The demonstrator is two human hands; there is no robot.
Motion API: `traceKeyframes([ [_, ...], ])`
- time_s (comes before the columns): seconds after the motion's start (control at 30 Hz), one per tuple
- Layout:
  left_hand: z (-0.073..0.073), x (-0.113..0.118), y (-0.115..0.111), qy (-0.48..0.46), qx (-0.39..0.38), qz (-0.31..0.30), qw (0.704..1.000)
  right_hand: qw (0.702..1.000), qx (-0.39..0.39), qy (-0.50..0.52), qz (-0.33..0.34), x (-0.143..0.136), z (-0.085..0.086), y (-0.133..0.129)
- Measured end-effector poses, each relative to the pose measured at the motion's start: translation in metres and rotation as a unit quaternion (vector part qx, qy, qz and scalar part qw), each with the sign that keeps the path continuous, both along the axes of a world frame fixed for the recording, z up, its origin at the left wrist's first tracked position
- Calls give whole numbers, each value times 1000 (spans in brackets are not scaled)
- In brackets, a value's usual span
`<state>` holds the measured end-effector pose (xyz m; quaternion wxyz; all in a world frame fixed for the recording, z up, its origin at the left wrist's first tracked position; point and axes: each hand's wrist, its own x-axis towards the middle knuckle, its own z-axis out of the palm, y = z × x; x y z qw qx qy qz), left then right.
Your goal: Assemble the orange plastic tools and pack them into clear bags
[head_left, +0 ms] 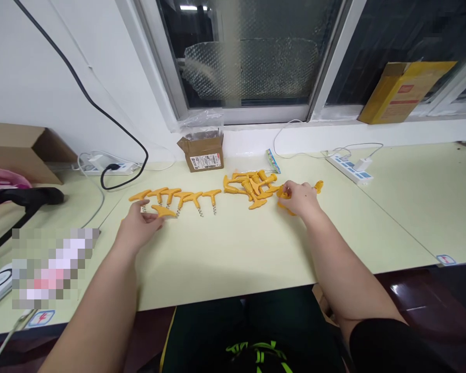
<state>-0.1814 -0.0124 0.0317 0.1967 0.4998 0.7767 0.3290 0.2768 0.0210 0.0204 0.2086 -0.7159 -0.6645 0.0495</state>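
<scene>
Dark clothing (252, 321) with green print is seen nearest the camera, against the front edge of the tabletop (233, 254). Six yellow T-handled corkscrews (212, 193) are laid out in a loose row, left of centre toward the back edge, screws bare; that part is judged done. One more bare corkscrew (163, 211) is pinched in the left hand (137, 225), fingers nearly closed, just in front of the row. Left over: a heap of yellow pieces (256, 186) near the back edge around mid-length, not lined up, some with ribbed sleeves. At its right side, yellow parts are covered by the curled right hand (303, 199); whether anything is gripped cannot be told. Overall, roughly halfway, as judged.
</scene>
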Motion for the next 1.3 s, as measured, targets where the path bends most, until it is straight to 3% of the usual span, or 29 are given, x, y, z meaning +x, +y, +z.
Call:
traceKeyframes([
  [0.13,-3,-12,-11,138,-24,8,990,999,-20,-35,-14,-2,-5,1],
  [0.27,-2,-8,-15,208,-47,-13,977,998,46,-31,-17,-9,-6,1],
  [0.37,-4,-9,-14,239,-46,-21,970,992,92,6,89,-24,-6,-1],
  [0.43,-5,-12,-12,260,-56,-21,964,982,80,22,167,-39,-8,-4],
  [0.5,-3,-13,-8,288,-62,-21,955,981,40,19,191,-54,-12,-5],
  [0.57,2,-8,-3,305,-57,-28,950,985,1,1,173,-68,-16,-4],
  [0.7,21,30,0,273,-34,-96,957,992,-37,-43,109,-85,-19,2],
  [0.87,40,104,2,194,33,-280,940,992,-85,-67,65,-89,-16,9],
  [0.93,39,128,10,144,46,-339,929,991,-103,-62,55,-86,-16,11],
  [1.0,29,147,20,100,92,-341,930,994,-90,-28,52,-83,-17,11],
  [1.07,12,162,30,41,149,-328,932,994,-54,70,65,-79,-19,9],
  [1.13,-8,174,34,-45,180,-353,917,965,-31,242,98,-76,-21,7],
  [1.23,-31,183,32,-124,174,-447,868,846,-54,504,168,-77,-22,2],
  [1.3,-36,186,29,-138,174,-478,850,774,-84,595,197,-78,-20,-1],
])
